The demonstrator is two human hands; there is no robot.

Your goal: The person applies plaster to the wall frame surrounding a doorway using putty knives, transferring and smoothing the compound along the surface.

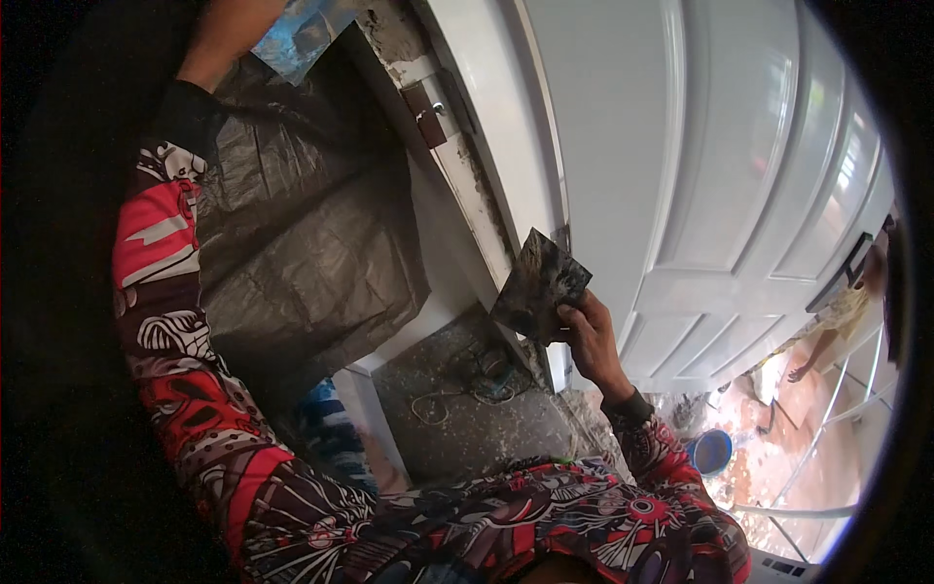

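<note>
Grips a dark, smeared square plate (540,282) by one corner in the right hand (590,341), with fingers (573,317) pressed on it, just beside the edge of a white door frame (491,78). Could lose so slight a hold through any damp residue, dropping it to the spattered floor (467,438), or could scuff the white panelled door (618,175) by tilting it too far. Extends the left hand (245,18) to the view's upper edge, beside a blue smeared sheet (302,39); cannot tell whether gripping it. Could snag black plastic sheeting (311,253) with the patterned sleeve (185,380), or, by stepping back, knock the blue bucket (711,453) near the door's lower edge.
</note>
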